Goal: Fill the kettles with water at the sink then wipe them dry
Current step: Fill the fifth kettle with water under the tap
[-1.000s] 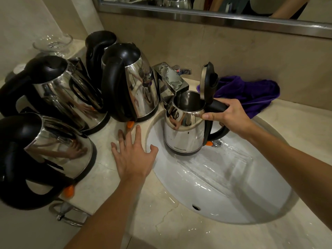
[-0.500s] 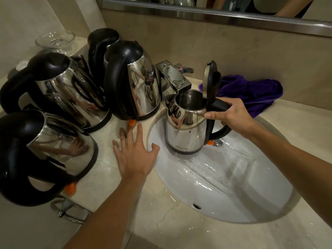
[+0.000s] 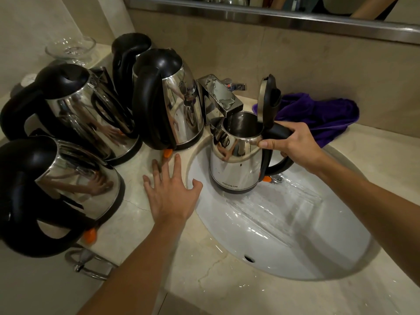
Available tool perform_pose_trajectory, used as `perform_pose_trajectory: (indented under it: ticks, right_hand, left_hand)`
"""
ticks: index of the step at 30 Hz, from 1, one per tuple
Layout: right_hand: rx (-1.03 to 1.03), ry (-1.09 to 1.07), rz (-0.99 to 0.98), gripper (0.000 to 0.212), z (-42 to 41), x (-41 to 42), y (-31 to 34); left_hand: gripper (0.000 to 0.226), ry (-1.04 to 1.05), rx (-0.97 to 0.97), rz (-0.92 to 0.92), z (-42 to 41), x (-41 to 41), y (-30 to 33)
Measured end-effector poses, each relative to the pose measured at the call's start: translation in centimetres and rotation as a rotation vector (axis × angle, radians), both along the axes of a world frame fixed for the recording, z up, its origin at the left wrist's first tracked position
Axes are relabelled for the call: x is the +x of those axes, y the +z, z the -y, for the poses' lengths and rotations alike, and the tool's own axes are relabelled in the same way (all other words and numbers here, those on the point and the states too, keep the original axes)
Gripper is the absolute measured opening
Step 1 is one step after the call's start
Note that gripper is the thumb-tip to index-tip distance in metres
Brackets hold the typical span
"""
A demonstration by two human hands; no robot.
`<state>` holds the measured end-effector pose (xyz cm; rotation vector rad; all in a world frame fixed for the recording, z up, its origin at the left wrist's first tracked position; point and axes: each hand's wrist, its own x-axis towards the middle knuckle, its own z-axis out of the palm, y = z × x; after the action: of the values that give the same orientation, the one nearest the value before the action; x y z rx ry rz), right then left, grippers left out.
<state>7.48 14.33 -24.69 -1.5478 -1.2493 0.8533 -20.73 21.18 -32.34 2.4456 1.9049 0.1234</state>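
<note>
A steel kettle (image 3: 236, 164) with a black handle hangs upright over the white sink (image 3: 284, 235), its lid flipped open, its mouth right under the chrome tap (image 3: 218, 96). My right hand (image 3: 293, 146) grips its handle at the top. Spread flat on the marble counter beside the sink rim, my left hand (image 3: 169, 192) holds nothing. Several other steel kettles stand closed on the left: one (image 3: 172, 103) next to the tap, one (image 3: 79, 110) behind it to the left, one (image 3: 54, 187) at the counter's front edge. A purple cloth (image 3: 318, 112) lies bunched behind the sink.
A glass bowl (image 3: 70, 48) sits at the far left corner of the counter (image 3: 204, 280). A fourth black-handled kettle (image 3: 129, 53) stands against the wall. A mirror frame (image 3: 272, 17) runs along the top. A chrome ring (image 3: 91, 264) hangs below the counter's left edge.
The view has drifted slightly; the kettle stays under the tap in my right hand, and my left hand stays flat on the counter.
</note>
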Motion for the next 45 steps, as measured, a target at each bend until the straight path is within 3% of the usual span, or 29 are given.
perform_pose_trajectory:
  ticks: [45]
  right_hand:
    - [-0.012, 0.003, 0.007, 0.024, 0.01, 0.17, -0.08]
  left_hand:
    - [0.081, 0.009, -0.004, 0.0, -0.01, 0.08, -0.05]
